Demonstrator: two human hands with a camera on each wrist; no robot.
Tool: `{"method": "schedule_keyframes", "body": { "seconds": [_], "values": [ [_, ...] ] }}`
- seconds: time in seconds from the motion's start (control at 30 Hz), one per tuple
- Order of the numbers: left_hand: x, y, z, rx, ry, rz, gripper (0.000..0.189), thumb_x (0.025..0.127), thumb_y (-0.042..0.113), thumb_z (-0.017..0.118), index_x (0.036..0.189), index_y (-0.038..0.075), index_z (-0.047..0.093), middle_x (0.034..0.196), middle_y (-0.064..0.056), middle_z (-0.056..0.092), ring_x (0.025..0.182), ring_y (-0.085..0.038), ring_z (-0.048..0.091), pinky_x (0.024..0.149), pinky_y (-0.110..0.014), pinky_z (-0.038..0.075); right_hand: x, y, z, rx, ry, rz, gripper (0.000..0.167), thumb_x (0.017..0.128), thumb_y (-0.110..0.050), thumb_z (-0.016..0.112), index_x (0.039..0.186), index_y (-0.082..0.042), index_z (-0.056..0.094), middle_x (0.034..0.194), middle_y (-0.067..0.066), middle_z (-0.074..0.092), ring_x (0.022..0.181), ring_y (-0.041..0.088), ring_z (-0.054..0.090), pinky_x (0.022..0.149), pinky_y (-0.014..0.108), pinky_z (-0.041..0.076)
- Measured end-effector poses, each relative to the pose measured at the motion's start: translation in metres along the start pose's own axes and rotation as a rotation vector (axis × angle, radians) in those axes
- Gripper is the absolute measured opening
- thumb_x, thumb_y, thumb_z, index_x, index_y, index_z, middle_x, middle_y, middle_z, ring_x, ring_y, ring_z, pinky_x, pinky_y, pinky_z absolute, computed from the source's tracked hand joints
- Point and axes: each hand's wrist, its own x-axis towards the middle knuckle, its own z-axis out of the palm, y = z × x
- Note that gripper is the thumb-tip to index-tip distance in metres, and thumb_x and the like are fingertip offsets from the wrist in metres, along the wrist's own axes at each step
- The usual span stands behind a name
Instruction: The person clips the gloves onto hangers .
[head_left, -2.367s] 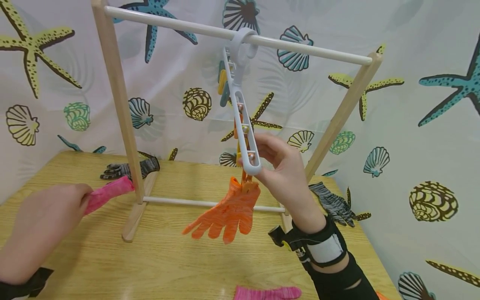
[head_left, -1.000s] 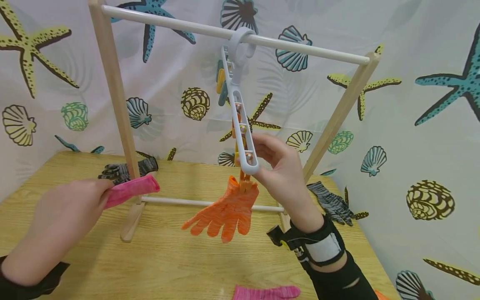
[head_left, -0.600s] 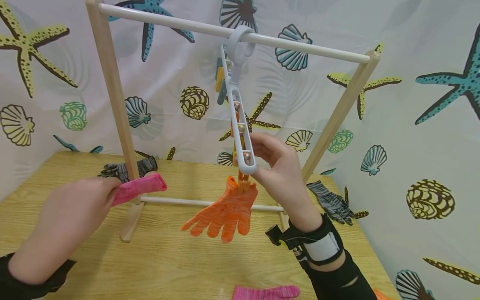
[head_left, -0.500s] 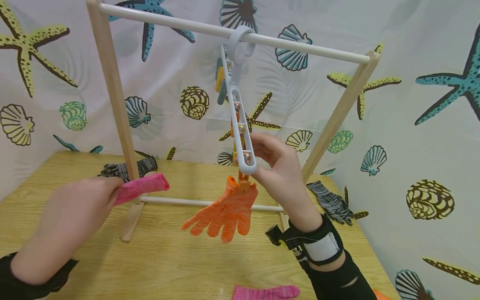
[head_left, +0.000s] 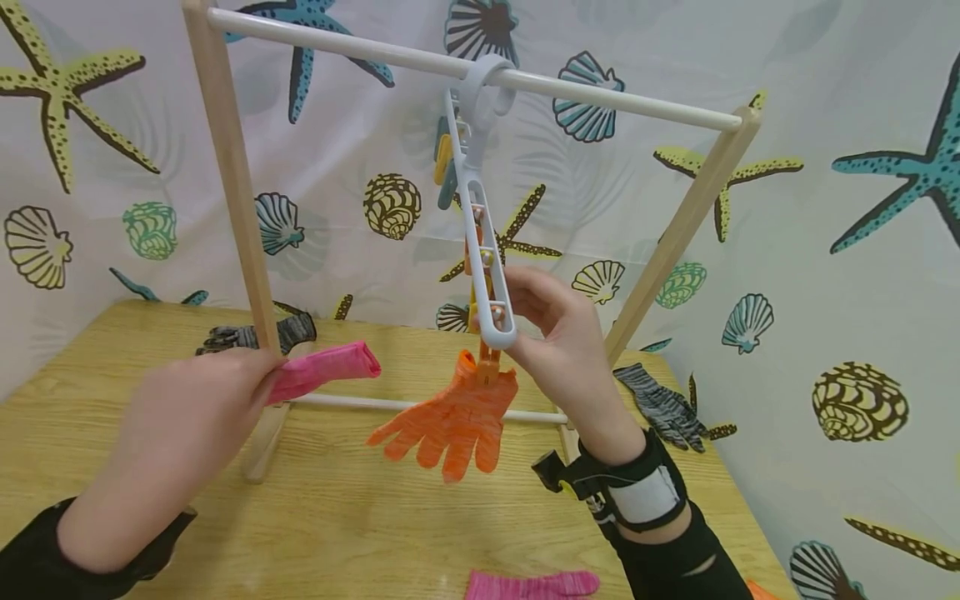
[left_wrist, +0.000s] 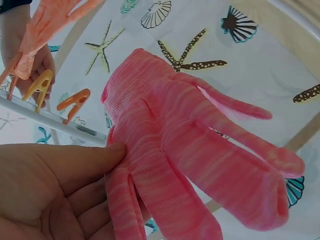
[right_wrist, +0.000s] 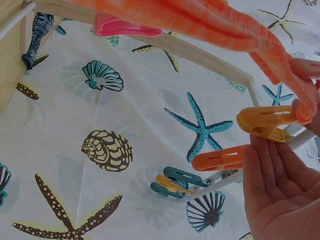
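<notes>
Left hand (head_left: 204,410) pinched a pink glove (head_left: 322,372) left of the clip hanger (head_left: 470,170), its long axis pointing cuff-first toward the hanger; the right hand (head_left: 564,337), nearer, touched the hanger's yellow clip (right_wrist: 265,117), its grip unclear.

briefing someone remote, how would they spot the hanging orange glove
Find the wooden stand and the grey hanger on its top bar. The orange glove dangles below the hanger's near end; unlike the pink glove in the left hand, it hangs from an orange peg.

The pink glove (left_wrist: 167,117) and orange glove (head_left: 454,421) are streaked.
</notes>
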Motion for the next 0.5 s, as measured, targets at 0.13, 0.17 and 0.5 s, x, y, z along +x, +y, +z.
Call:
{"method": "schedule_keyframes", "body": {
  "seconds": [0.13, 0.17, 0.5],
  "values": [
    [0.001, 0.006, -0.002, -0.007, 0.012, 0.014, 0.024, 0.086, 0.012, 0.087, 0.107, 0.003, 0.079, 0.087, -0.017, 0.08, 0.065, -0.031, 0.075, 0.046, -0.04, 0.055, -0.001, 0.0, 0.0, 0.011, -0.003, -0.003, 0.043, 0.086, 0.015, 0.075, 0.128, 0.011, 0.068, 0.119, 0.024, 0.073, 0.099, 0.006, 0.071, 0.103, 0.026, 0.059],
    [0.001, 0.007, -0.003, -0.008, 0.013, 0.016, 0.024, 0.087, 0.012, 0.087, 0.108, 0.004, 0.079, 0.086, -0.016, 0.08, 0.065, -0.031, 0.075, 0.047, -0.04, 0.055, -0.001, 0.0, 0.0, 0.013, -0.004, -0.004, 0.043, 0.086, 0.015, 0.076, 0.128, 0.011, 0.068, 0.118, 0.023, 0.073, 0.098, 0.006, 0.071, 0.103, 0.026, 0.059],
    [0.002, 0.013, -0.005, -0.029, 0.057, 0.041, 0.028, 0.087, 0.013, 0.087, 0.114, 0.006, 0.079, 0.088, -0.015, 0.081, 0.068, -0.032, 0.076, 0.048, -0.041, 0.056, 0.0, 0.0, 0.002, 0.004, -0.003, 0.002, 0.039, 0.088, 0.014, 0.074, 0.127, 0.01, 0.069, 0.118, 0.025, 0.073, 0.099, 0.007, 0.072, 0.105, 0.027, 0.058]
  ]
}}
